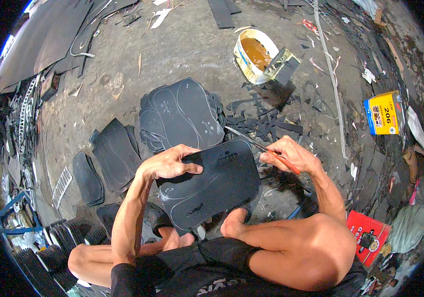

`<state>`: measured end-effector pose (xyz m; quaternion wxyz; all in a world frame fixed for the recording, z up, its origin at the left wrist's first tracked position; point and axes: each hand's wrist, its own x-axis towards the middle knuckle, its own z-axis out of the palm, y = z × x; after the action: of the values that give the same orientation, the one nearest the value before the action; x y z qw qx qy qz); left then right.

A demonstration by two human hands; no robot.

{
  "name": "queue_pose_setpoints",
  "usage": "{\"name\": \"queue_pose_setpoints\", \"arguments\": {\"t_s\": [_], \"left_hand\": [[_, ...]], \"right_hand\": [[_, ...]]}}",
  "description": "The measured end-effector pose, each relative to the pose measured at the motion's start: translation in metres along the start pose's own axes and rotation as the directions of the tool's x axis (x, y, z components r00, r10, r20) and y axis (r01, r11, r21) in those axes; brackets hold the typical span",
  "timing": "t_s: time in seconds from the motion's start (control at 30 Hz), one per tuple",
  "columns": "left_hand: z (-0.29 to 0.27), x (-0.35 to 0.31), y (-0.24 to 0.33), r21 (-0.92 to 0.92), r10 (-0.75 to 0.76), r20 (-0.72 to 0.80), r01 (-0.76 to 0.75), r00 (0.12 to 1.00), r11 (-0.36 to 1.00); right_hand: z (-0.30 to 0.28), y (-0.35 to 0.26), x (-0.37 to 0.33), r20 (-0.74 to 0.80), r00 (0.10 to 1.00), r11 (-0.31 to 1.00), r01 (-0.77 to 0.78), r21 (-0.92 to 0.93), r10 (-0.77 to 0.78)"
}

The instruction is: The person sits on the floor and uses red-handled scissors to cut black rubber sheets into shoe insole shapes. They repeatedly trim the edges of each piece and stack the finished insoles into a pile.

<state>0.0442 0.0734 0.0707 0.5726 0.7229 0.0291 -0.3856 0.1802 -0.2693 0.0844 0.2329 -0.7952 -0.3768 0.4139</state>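
Observation:
A black rubber-like sheet (pixel 217 185) with rounded corners and pale curved outlines lies tilted above my lap. My left hand (pixel 175 163) pinches its upper left edge, the thumb on top and the fingers out of sight underneath. Orange-handled scissors (pixel 285 162) are gripped in my right hand (pixel 291 154). Their long thin blades point up and left, just beyond the sheet's upper right corner. Right behind the held sheet sits a stack of similar marked black sheets (pixel 180 116).
Smaller black piles (pixel 115 156) and cut pieces (pixel 88 178) lie left of the stack. Black offcuts (pixel 271 123) litter the floor to its right. A white tub of brown liquid (pixel 256 52) stands farther back. A yellow-blue container (pixel 384 114) is at far right.

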Motion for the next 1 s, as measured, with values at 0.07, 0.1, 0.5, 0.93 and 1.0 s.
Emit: {"name": "queue_pose_setpoints", "arguments": {"t_s": [0.07,0.1,0.5,0.93,1.0], "left_hand": [[-0.004,-0.007,-0.002,-0.029,-0.083,-0.05,0.082,0.995,0.996],[-0.008,-0.012,-0.004,-0.078,-0.134,-0.066,0.128,0.989,0.989],[0.012,0.005,-0.019,-0.566,-0.048,-0.687,-0.493,0.725,0.661],[0.071,0.021,-0.018,-0.377,-0.073,-0.799,-0.404,0.596,0.833],[0.069,0.021,-0.02,-0.364,-0.072,-0.797,-0.381,0.6,0.85]], "right_hand": [[0.011,0.008,-0.002,-0.153,0.986,0.994,0.079,0.073,-0.068],[0.014,0.012,-0.004,-0.23,0.968,0.987,0.123,0.105,-0.096],[0.042,0.038,0.0,-0.436,0.885,0.804,0.138,0.579,0.162],[0.055,-0.001,0.022,-0.501,0.861,0.922,0.125,0.367,0.082],[0.048,-0.002,0.02,-0.484,0.87,0.967,0.034,0.254,0.096]]}}
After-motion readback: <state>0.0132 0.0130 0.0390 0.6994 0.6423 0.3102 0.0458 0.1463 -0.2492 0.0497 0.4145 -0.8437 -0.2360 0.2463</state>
